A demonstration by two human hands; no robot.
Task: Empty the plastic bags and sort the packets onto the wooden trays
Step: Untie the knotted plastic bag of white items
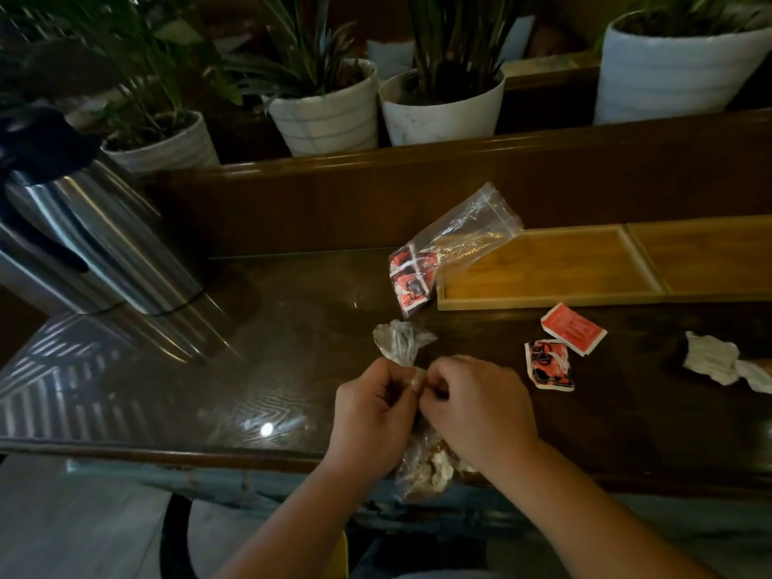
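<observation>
Left hand (372, 415) and right hand (476, 407) both pinching the knotted neck of a bag (403, 344) at table (167, 390) edge, 6 o'clock. Second bag (451, 240) with red packets at 12, leaning on tray (551, 265). Two loose packets (562, 348) at 2.

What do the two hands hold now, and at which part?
Both the left hand and right hand pinch the knotted neck of a crumpled clear plastic bag; its filled body hangs below, over the table edge.
</observation>
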